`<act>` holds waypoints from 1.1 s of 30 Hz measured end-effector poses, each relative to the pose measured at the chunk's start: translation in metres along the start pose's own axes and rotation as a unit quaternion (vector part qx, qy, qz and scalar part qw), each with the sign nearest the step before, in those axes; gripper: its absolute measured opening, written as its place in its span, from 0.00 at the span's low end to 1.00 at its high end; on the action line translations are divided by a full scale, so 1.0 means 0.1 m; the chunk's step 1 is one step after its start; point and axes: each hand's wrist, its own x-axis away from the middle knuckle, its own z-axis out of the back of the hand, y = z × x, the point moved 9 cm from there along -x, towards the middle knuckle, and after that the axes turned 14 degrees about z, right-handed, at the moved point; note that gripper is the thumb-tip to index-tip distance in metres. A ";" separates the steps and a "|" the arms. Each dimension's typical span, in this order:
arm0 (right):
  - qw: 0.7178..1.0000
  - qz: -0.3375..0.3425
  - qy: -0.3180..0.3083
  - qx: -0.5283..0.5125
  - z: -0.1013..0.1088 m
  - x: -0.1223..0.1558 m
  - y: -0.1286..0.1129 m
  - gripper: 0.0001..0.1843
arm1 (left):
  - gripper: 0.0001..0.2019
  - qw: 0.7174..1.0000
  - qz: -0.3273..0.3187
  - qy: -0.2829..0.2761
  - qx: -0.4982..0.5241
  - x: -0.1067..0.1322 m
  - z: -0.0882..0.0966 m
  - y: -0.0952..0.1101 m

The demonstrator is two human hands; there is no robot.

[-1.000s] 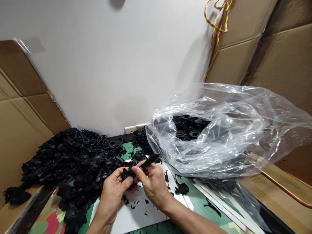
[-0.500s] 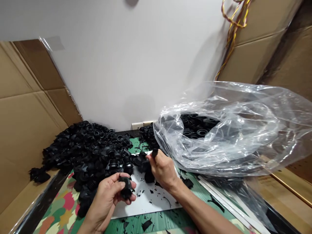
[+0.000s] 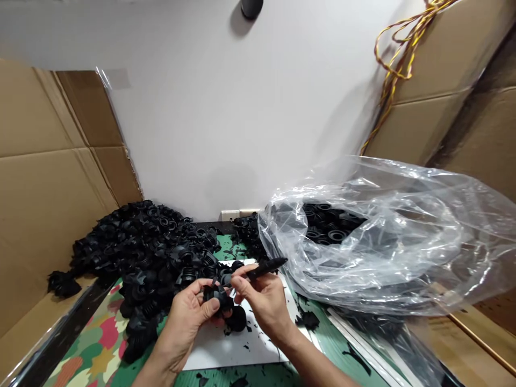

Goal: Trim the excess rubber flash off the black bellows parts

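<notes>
My left hand (image 3: 186, 317) is closed around a small black ribbed rubber part (image 3: 214, 295) held over a white board (image 3: 237, 344). My right hand (image 3: 262, 303) pinches a slim black knife-like tool (image 3: 264, 267), its working end at the part and its handle pointing up to the right. The two hands touch at the part. Another black part (image 3: 237, 319) lies on the board just below them.
A large heap of black rubber parts (image 3: 141, 258) covers the left of the table. A clear plastic bag (image 3: 387, 236) holding more such parts lies on the right. Cardboard boxes (image 3: 44, 177) stand on both sides. Black trimmings litter the green patterned mat (image 3: 97, 344).
My right hand came back from the heap to the left hand, and the tool now meets the part held there. The view has tilted slightly upward.
</notes>
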 end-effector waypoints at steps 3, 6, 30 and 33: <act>1.000 0.018 0.004 0.024 -0.02 0.02 -0.03 0.11 | 0.23 1.000 0.002 -0.007 -0.022 -0.06 -0.07 0.01; 0.996 0.059 -0.009 0.064 -0.03 0.01 -0.09 0.11 | 0.20 0.999 -0.008 0.002 -0.044 -0.06 -0.15 0.07; 0.970 0.134 -0.021 0.202 0.04 -0.05 -0.05 0.06 | 0.21 0.999 -0.026 0.015 0.043 -0.17 -0.23 0.13; 0.963 0.159 -0.015 0.219 -0.01 -0.04 -0.05 0.10 | 0.19 0.998 -0.022 0.031 0.054 -0.15 -0.23 0.09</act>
